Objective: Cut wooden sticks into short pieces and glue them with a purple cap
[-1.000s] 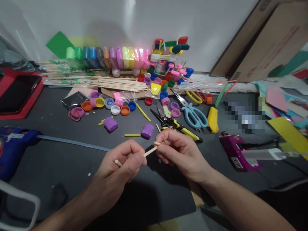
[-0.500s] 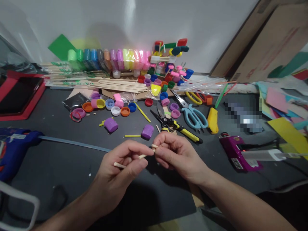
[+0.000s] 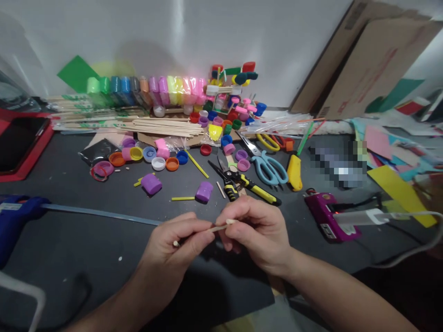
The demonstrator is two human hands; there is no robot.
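Note:
My left hand (image 3: 180,251) is closed, with thumb and forefinger pinching a thin wooden stick (image 3: 218,228) over the near part of the dark tabletop. A pale stick end (image 3: 176,243) also pokes out beside its curled fingers. My right hand (image 3: 258,230) pinches the stick's other end, where a short pale tip shows above the thumb. The fingertips of both hands are close together, and the stick spans the small gap. Just beyond them lie a purple bottle cap-like piece (image 3: 204,191), a short wooden piece (image 3: 220,189) and black-and-yellow cutting pliers (image 3: 254,186).
A blue glue gun (image 3: 20,214) with a long glue stick (image 3: 104,214) lies left. Blue-handled scissors (image 3: 270,168), a yellow cutter (image 3: 295,171) and a purple power adapter (image 3: 325,214) are right. Behind are colored caps (image 3: 172,163), wooden sticks (image 3: 162,127) and clay packs (image 3: 162,90).
My left thumb and forefinger have closed together on the stick, which now lies straighter between both hands. The whole scene has shifted slightly left as the camera turned.

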